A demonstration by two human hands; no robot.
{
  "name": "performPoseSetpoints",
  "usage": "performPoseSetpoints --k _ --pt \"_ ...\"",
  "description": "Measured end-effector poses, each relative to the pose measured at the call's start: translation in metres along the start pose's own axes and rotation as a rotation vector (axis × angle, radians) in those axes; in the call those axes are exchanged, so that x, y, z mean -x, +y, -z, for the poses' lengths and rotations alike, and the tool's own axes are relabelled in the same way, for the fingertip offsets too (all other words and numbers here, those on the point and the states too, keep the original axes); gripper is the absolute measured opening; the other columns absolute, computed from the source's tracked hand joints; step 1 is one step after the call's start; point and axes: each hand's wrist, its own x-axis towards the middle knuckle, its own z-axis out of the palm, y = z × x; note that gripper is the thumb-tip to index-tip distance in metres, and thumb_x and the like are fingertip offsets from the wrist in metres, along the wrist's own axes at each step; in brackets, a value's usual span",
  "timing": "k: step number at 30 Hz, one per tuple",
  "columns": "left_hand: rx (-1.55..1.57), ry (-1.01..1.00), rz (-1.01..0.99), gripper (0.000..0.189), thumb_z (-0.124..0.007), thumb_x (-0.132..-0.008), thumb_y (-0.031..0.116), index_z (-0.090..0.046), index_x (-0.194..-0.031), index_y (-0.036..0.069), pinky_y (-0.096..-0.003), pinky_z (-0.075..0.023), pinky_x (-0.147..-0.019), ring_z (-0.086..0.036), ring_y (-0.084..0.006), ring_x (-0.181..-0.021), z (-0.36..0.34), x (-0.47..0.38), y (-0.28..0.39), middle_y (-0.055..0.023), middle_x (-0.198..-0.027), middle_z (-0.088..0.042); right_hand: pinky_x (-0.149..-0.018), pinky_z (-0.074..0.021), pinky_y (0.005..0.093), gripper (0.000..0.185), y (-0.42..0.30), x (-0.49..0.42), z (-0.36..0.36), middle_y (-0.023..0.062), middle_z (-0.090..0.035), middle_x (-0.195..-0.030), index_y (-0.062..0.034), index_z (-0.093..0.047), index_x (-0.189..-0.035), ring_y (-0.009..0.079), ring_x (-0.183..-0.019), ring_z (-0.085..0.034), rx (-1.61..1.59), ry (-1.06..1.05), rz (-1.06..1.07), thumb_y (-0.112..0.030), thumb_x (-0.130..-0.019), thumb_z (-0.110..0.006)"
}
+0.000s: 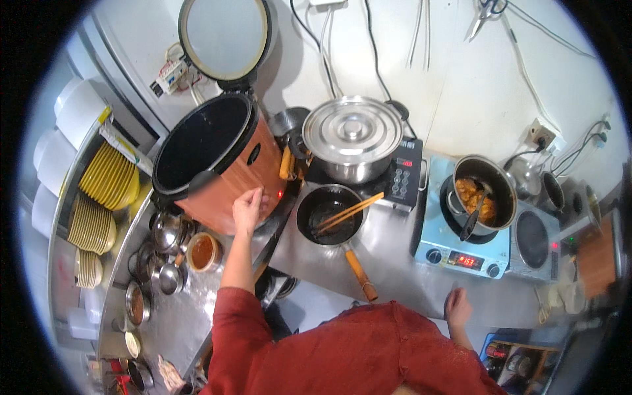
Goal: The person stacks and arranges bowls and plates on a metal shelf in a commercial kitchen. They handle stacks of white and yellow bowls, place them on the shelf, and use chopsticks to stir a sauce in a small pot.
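My left hand is in front of the brown body of a large rice cooker, its fingers curled and no object visible in them. The cooker's round lid is raised, and the black inside looks dark. Over the counter's front edge, my right hand is loosely closed, below a blue induction cooker. A dark saucepan with a wooden handle stands between my hands. Wooden chopsticks rest in it, tips in dark liquid. Whether my left hand touches the cooker is unclear.
A lidded steel pot stands on a black induction cooker. On the blue one, a pot holds browned food and a ladle. Stacked yellow bowls fill the left shelf. A tub of reddish-brown sauce sits below the rice cooker.
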Motion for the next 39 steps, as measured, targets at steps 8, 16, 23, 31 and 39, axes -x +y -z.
performPoseSetpoints --k 8,16,23,31,39 --pt "0.207 -0.14 -0.053 0.028 -0.059 -0.095 0.019 -0.064 -0.121 0.01 -0.0217 -0.0484 -0.059 -0.059 -0.008 -0.071 0.0 -0.002 -0.028 -0.002 -0.094 -0.07 -0.054 -0.0464 0.0482 0.012 0.001 0.001 0.008 0.0153 -0.064 -0.072 -0.0137 -0.054 -0.097 0.0381 -0.062 -0.062 0.012 0.013 0.07 -0.024 -0.091 -0.056" --pt "-1.213 -0.3 -0.213 0.054 -0.053 -0.087 0.023 -0.043 -0.14 0.029 -0.0469 -0.0536 -0.078 -0.067 -0.0327 -0.093 -0.036 0.02 -0.027 -0.0146 -0.105 -0.066 -0.056 -0.0469 0.0468 0.008 0.012 0.002 -0.009 0.018 -0.062 -0.074 -0.0093 -0.055 -0.091 0.0391 -0.065 -0.061 -0.022 0.047 0.057 -0.015 -0.087 -0.058" --pt "-1.43 -0.305 -0.224 0.062 -0.045 -0.092 0.015 -0.028 -0.15 0.023 -0.0405 -0.0559 -0.073 -0.07 -0.0263 -0.087 -0.053 0.006 -0.03 -0.0127 -0.104 -0.068 -0.057 -0.0467 0.048 0.009 0.0 -0.001 0.001 0.0171 -0.061 -0.072 -0.0092 -0.055 -0.093 0.0397 -0.066 -0.061 -0.013 0.021 0.023 -0.018 -0.089 -0.057" --pt "-1.475 -0.344 -0.247 0.067 -0.046 -0.092 0.016 -0.017 -0.153 0.022 -0.0429 -0.0564 -0.066 -0.071 -0.0262 -0.082 -0.052 -0.002 -0.047 -0.0138 -0.1 -0.07 -0.06 -0.0477 0.0475 0.012 -0.001 0.002 0.003 0.0173 -0.064 -0.077 -0.0096 -0.054 -0.095 0.039 -0.071 -0.063 0.042 -0.073 -0.094 -0.021 -0.091 -0.055" --pt "-1.586 -0.393 -0.1 0.089 -0.049 -0.091 0.018 0.017 -0.151 0.026 -0.0496 -0.0525 -0.048 -0.071 -0.0265 -0.073 -0.056 -0.002 -0.068 -0.0132 -0.105 -0.071 -0.056 -0.0473 0.0484 0.013 0.004 0.001 -0.003 0.0155 -0.064 -0.074 -0.0129 -0.055 -0.097 0.0376 -0.064 -0.063 0.088 0.005 -0.009 -0.024 -0.089 -0.057"
